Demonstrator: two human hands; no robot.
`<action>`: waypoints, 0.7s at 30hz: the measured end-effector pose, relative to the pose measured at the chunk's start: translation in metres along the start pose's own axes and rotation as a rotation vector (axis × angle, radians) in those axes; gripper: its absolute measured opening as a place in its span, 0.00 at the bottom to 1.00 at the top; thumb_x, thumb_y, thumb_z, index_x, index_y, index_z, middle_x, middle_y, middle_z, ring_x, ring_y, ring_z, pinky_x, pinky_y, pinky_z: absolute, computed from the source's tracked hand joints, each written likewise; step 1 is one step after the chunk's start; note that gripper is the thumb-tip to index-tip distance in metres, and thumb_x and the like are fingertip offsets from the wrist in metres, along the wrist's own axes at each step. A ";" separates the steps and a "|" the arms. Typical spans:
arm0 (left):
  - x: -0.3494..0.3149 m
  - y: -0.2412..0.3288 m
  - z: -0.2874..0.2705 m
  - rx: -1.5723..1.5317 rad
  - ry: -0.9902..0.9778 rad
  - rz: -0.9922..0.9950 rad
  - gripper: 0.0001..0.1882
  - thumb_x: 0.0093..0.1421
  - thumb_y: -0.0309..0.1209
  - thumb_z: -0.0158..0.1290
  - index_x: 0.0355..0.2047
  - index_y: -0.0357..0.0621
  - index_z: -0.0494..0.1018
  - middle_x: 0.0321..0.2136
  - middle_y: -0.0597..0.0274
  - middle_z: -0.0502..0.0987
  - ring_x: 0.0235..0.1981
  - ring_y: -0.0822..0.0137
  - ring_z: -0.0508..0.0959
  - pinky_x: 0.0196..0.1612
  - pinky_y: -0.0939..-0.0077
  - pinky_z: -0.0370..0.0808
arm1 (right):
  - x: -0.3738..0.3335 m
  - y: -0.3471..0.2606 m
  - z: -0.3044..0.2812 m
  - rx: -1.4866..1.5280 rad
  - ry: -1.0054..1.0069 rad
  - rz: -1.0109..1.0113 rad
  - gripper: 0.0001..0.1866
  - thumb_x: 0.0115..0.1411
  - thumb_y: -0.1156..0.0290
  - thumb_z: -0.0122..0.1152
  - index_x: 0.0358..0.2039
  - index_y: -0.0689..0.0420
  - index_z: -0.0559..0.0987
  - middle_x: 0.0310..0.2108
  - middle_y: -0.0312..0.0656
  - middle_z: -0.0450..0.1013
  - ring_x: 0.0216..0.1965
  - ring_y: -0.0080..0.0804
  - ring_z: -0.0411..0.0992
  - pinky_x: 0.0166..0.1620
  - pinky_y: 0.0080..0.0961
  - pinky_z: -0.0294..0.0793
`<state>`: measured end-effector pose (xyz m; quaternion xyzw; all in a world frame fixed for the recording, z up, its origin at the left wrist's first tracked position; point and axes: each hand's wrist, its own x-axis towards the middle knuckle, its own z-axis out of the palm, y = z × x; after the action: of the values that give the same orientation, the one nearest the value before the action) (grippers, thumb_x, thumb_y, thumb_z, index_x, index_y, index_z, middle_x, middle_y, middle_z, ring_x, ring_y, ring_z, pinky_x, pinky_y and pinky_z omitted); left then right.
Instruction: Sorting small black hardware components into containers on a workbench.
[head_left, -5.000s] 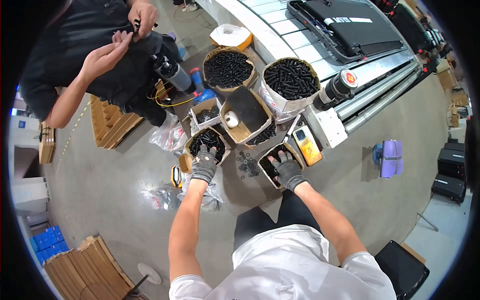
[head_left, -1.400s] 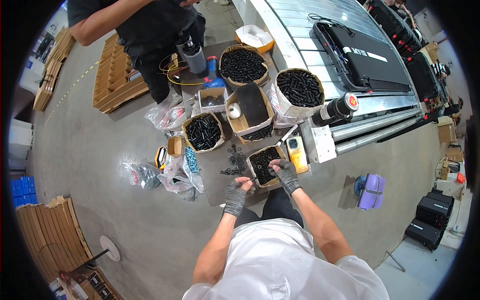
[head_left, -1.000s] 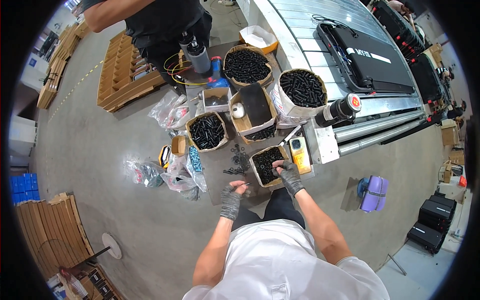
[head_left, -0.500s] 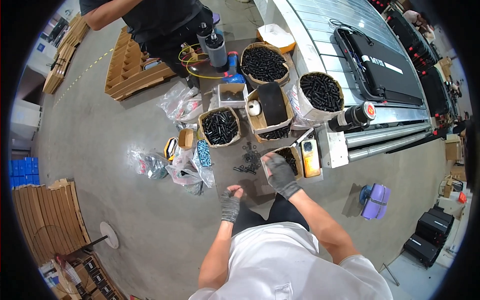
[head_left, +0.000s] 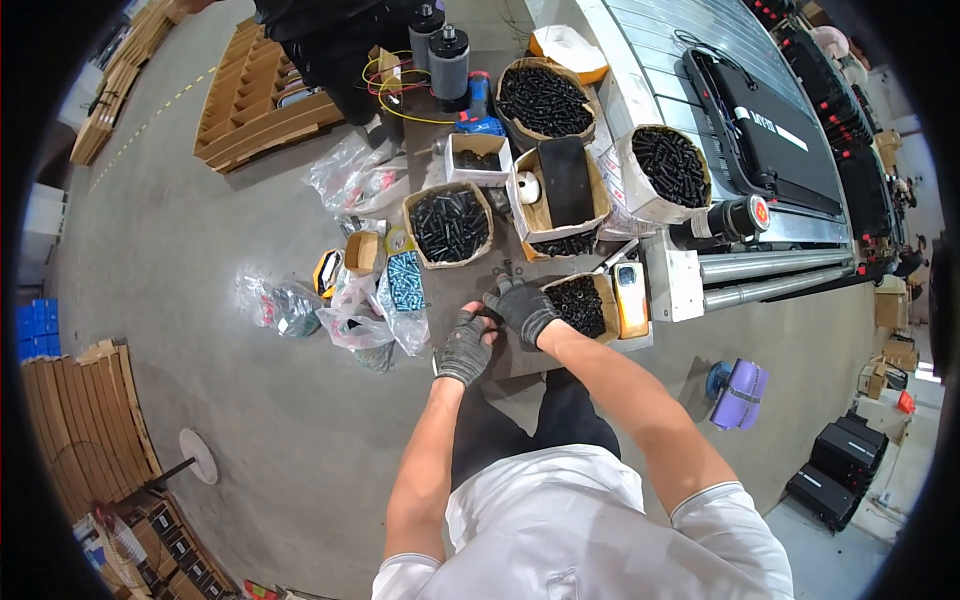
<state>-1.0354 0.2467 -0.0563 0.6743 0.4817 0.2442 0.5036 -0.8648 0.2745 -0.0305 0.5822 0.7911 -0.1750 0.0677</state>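
My left hand (head_left: 467, 346), in a grey fingerless glove, is held over the near edge of the work table (head_left: 520, 360) with its fingers curled together. Close beside it, my gloved right hand (head_left: 522, 309) reaches in from the right, fingers bent down toward the left. Whatever the two hands hold is too small and too covered to name. Small black parts (head_left: 510, 268) show just beyond the right hand, partly hidden by it. Right of that hand stands an open carton of small black ring-like parts (head_left: 577, 306), with a yellow-backed phone (head_left: 631, 300) leaning next to it.
Cartons of black cylindrical parts (head_left: 450, 225) stand beyond my hands. A bag of bluish screws (head_left: 406, 281) lies left. A blue power drill (head_left: 480, 105) and grey canisters (head_left: 449, 70) are farther back, near another person (head_left: 325, 50). The roller conveyor (head_left: 780, 262) borders the right.
My right hand has left the carton of small black parts and moved left to meet my left hand. The left hand has risen slightly forward. The view has shifted a little.
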 end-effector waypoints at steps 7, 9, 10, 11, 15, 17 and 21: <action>-0.011 -0.005 0.014 0.063 0.153 0.019 0.09 0.50 0.20 0.57 0.34 0.40 0.75 0.47 0.51 0.70 0.47 0.50 0.73 0.50 0.65 0.71 | 0.007 -0.001 -0.008 0.027 -0.015 0.004 0.12 0.56 0.67 0.51 0.39 0.52 0.78 0.46 0.50 0.70 0.44 0.47 0.74 0.44 0.39 0.75; -0.010 -0.007 0.015 0.057 0.169 0.025 0.09 0.50 0.20 0.57 0.34 0.40 0.76 0.47 0.52 0.70 0.47 0.51 0.73 0.50 0.64 0.71 | 0.008 -0.002 -0.007 0.024 0.017 0.007 0.10 0.56 0.69 0.50 0.37 0.53 0.77 0.40 0.48 0.73 0.43 0.46 0.74 0.43 0.39 0.74; -0.010 -0.009 0.016 0.049 0.183 0.027 0.09 0.50 0.21 0.58 0.34 0.41 0.76 0.47 0.52 0.70 0.48 0.51 0.72 0.51 0.64 0.70 | 0.009 -0.003 -0.008 0.044 0.017 0.007 0.10 0.56 0.70 0.51 0.37 0.54 0.77 0.39 0.48 0.73 0.42 0.46 0.75 0.43 0.39 0.75; -0.011 -0.010 0.016 0.051 0.186 0.028 0.09 0.50 0.21 0.58 0.34 0.41 0.76 0.47 0.52 0.70 0.48 0.51 0.72 0.51 0.64 0.70 | 0.010 -0.003 -0.009 0.063 0.018 0.007 0.11 0.55 0.71 0.51 0.38 0.55 0.77 0.38 0.48 0.74 0.41 0.46 0.75 0.42 0.40 0.75; -0.009 -0.008 0.018 0.019 0.198 0.028 0.08 0.51 0.23 0.57 0.34 0.41 0.76 0.46 0.52 0.71 0.48 0.52 0.72 0.51 0.63 0.70 | 0.004 0.000 -0.008 0.120 0.071 0.022 0.12 0.54 0.71 0.52 0.39 0.57 0.77 0.39 0.48 0.74 0.42 0.47 0.74 0.42 0.40 0.74; -0.010 -0.007 0.017 0.005 0.191 0.030 0.08 0.52 0.25 0.56 0.34 0.41 0.76 0.45 0.52 0.72 0.48 0.53 0.72 0.52 0.64 0.69 | 0.003 0.001 -0.006 0.159 0.078 0.053 0.13 0.53 0.72 0.53 0.41 0.58 0.77 0.39 0.49 0.74 0.42 0.47 0.74 0.43 0.40 0.74; -0.011 -0.011 0.016 -0.097 0.204 0.046 0.07 0.53 0.23 0.55 0.34 0.39 0.76 0.46 0.53 0.72 0.48 0.56 0.72 0.52 0.66 0.68 | -0.010 0.006 -0.017 0.324 0.366 -0.029 0.09 0.53 0.74 0.54 0.35 0.58 0.77 0.36 0.50 0.74 0.38 0.48 0.75 0.41 0.40 0.74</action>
<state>-1.0314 0.2299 -0.0708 0.6315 0.5026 0.3459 0.4784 -0.8544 0.2732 -0.0132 0.5961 0.7599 -0.1924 -0.1736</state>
